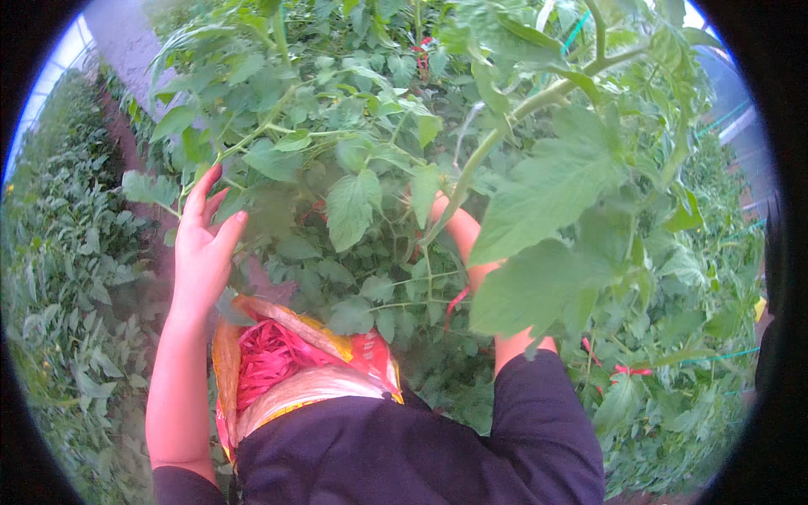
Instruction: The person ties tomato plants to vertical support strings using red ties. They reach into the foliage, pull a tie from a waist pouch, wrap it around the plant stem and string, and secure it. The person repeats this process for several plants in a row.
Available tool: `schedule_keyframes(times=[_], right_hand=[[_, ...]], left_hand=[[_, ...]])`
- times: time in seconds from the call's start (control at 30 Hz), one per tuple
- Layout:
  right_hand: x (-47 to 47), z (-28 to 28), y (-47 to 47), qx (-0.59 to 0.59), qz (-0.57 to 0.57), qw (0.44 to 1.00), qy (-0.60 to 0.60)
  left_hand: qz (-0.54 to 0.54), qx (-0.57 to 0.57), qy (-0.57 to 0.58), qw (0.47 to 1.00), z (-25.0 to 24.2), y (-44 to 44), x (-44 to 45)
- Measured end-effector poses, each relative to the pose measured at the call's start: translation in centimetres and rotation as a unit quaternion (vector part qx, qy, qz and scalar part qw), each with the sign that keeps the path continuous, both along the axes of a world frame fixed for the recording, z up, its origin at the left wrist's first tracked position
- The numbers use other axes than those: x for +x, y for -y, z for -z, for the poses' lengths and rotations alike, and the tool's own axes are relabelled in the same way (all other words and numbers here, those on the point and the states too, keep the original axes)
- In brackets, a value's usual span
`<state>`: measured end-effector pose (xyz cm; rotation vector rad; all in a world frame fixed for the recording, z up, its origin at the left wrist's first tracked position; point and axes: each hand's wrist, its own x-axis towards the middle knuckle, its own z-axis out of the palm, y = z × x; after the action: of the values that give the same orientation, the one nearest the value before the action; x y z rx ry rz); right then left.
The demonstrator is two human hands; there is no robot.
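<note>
My left hand [207, 243] is raised at the left with its fingers apart, its fingertips against a leafy tomato stem [255, 132]. My right arm reaches in among the foliage at centre right; my right hand [440, 205] is mostly hidden behind leaves and a thick tomato stem [470, 164], so its grip does not show. At my waist an open printed bag [372, 360] holds a bundle of pink-red plastic strips [278, 353]. A red strip [456, 307] hangs among the leaves beside my right forearm.
Large tomato leaves [549, 183] partly cover my right arm. More red ties [631, 370] sit on the plants at the lower right. Green strings [726, 356] run through the foliage. A row of plants [69, 252] stands at the left beside a strip of bare soil [129, 136].
</note>
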<state>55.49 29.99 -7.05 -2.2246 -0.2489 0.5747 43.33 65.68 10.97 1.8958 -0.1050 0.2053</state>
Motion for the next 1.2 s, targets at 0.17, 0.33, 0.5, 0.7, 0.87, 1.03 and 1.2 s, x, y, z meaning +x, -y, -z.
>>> schedule_keyframes(times=[0.17,0.33,0.5,0.7,0.87,1.03,1.2], right_hand=[[2.7,0.3,-0.9,0.000,-0.023,1.000,0.005],[2.8,-0.3,-0.9,-0.005,-0.037,0.999,-0.005],[3.2,-0.4,-0.6,-0.002,-0.045,0.999,-0.018],[2.6,0.5,-0.8,-0.001,-0.051,0.998,-0.028],[2.3,1.4,-1.0,0.015,-0.066,0.997,-0.019],[1.8,4.1,0.2,0.094,-0.124,0.986,0.057],[0.1,2.3,-2.2,0.357,-0.039,0.929,-0.090]], left_hand=[[-0.008,-0.019,-0.009,1.000,0.5,0.6,0.1],[-0.005,-0.008,0.009,1.000,-0.3,0.6,-0.6],[-0.014,-0.008,0.016,1.000,-0.4,0.1,-0.9],[-0.026,-0.004,0.024,0.999,0.2,-0.3,-1.1],[-0.021,-0.044,0.022,0.999,-0.2,-0.1,-1.3],[0.003,-0.027,0.002,1.000,-0.6,-0.6,-1.7],[-0.023,-0.023,0.023,0.999,-0.5,-0.6,-1.9]])
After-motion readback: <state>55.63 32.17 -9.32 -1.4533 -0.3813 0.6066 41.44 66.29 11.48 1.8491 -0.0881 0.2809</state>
